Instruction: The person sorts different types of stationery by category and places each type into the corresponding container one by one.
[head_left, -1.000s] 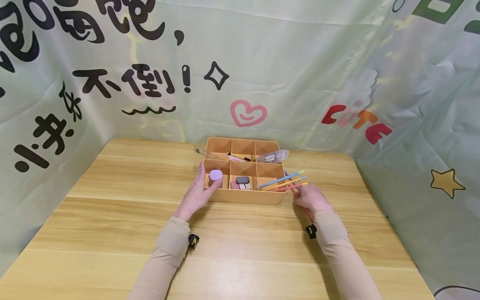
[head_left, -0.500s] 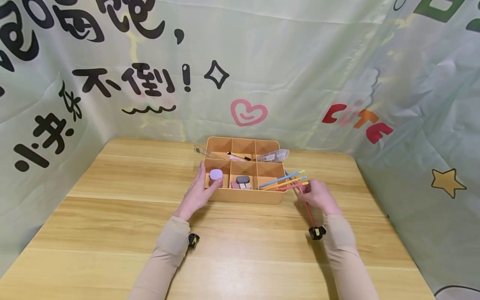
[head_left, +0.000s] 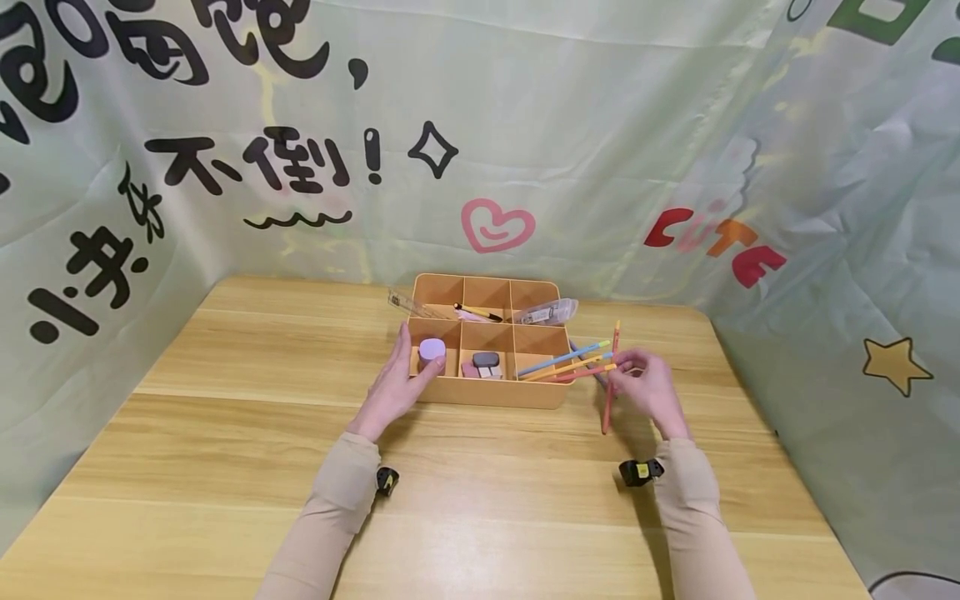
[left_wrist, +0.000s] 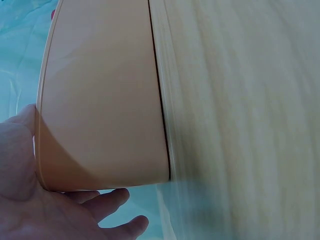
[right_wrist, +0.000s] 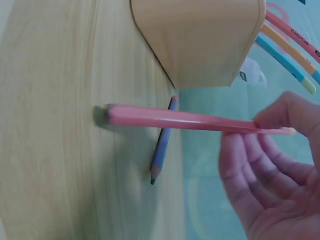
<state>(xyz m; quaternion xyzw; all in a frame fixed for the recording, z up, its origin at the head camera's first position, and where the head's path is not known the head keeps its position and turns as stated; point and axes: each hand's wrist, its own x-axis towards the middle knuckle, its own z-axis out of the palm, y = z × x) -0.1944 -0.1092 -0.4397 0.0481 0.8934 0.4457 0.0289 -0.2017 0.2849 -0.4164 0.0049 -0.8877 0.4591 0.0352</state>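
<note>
An orange compartment box (head_left: 491, 393) stands on the table. My left hand (head_left: 393, 387) rests at its left front corner, thumb over the rim and loosely extended fingers along the left side. In the left wrist view the box wall (left_wrist: 100, 95) fills much of the picture. Beyond the box's right end, my right hand (head_left: 645, 385) pinches a red pencil (right_wrist: 175, 119) between thumb and fingers, nearly upright and off the table. Below it a blue-purple pencil (right_wrist: 161, 150) lies on the table beside the box. Several coloured pencils (head_left: 566, 364) stick out over the front right compartment's edge.
Other compartments hold a purple-lidded item (head_left: 432, 350), a dark grey block (head_left: 486, 360) with small pieces, a clear ruler (head_left: 408, 305), a black-and-yellow pen (head_left: 478, 313) and a translucent purple item (head_left: 546, 313). Printed cloth (head_left: 600, 142) hangs behind the wooden table (head_left: 480, 500).
My right hand has lifted the red pencil off the table and moved slightly right, tilting it from lying to nearly upright. The left hand and the box have stayed put.
</note>
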